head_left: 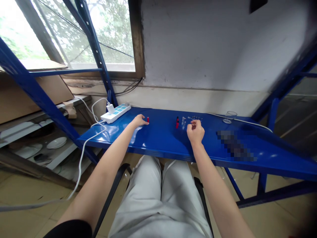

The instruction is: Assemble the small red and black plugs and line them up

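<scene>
My left hand [140, 121] is over the left part of the blue table, thumb and fingers apart. Close to its thumb stands a small red cylinder [148, 120]; whether they touch is hard to tell. My right hand [195, 131] is closed in a pinch at the fingertips, on what looks like a thin clear piece [190, 118]. Left of that hand are small clear plastic parts [183, 123] and red-and-black pieces [177, 122]. Several tiny parts [197, 117] lie just beyond its fingers.
A white power strip [116, 113] with a plug and cable sits at the table's left end. A clear glass cup [229, 116] stands at the back right, and a pixelated dark object [235, 145] lies nearer. Blue metal posts [95, 49] flank the table [158, 142].
</scene>
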{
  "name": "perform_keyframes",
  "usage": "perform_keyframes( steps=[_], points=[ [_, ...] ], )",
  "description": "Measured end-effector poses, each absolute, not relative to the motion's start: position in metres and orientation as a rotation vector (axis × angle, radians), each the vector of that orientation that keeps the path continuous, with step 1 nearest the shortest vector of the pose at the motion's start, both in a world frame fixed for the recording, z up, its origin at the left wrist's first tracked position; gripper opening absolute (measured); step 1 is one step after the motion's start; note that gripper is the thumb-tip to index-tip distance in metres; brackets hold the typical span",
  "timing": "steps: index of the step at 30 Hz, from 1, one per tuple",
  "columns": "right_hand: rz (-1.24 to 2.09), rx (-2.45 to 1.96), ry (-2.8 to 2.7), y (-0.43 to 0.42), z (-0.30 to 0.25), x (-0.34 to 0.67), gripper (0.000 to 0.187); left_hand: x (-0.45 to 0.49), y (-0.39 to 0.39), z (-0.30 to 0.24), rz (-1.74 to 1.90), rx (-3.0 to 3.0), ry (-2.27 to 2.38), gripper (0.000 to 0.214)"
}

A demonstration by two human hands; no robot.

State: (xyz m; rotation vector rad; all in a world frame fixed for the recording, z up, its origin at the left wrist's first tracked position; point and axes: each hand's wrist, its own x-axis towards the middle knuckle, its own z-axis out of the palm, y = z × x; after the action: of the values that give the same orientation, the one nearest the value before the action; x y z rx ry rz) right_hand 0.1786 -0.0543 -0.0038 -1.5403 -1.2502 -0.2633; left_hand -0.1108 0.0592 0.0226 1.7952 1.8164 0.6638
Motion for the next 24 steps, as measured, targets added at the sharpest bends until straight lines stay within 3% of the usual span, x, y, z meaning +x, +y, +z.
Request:
perform_keyframes(
  steps=[2,5,9,14,19,24],
  points=[
    [-0.238,-1.563,-1.209,-0.053,-0.004,0.18,0.019,-0.11,0.045,0.026,0.833,1.852,1.827,0.059],
    [-0.172,-1.627,-1.207,-0.049,-0.006,0.184,0.023,-0.096,0.017,0.027,1.277,1.967,1.821,0.045],
    [-0.103,-1.783,-1.283,-0.042,-0.014,0.189,0.028,-0.057,-0.015,0.024,1.557,2.326,1.412,0.03],
    [-0.073,-1.941,-1.402,-0.037,-0.019,0.189,0.027,-0.006,-0.024,0.018,1.17,2.863,0.982,0.037],
    [-0.041,-2.088,-1.514,-0.038,-0.017,0.185,0.026,0.018,-0.017,0.006,0.836,2.956,1.203,0.051],
    [-0.035,-2.147,-1.567,-0.036,-0.015,0.183,0.03,0.022,-0.014,-0.005,0.651,2.988,1.275,0.049]
  ],
)
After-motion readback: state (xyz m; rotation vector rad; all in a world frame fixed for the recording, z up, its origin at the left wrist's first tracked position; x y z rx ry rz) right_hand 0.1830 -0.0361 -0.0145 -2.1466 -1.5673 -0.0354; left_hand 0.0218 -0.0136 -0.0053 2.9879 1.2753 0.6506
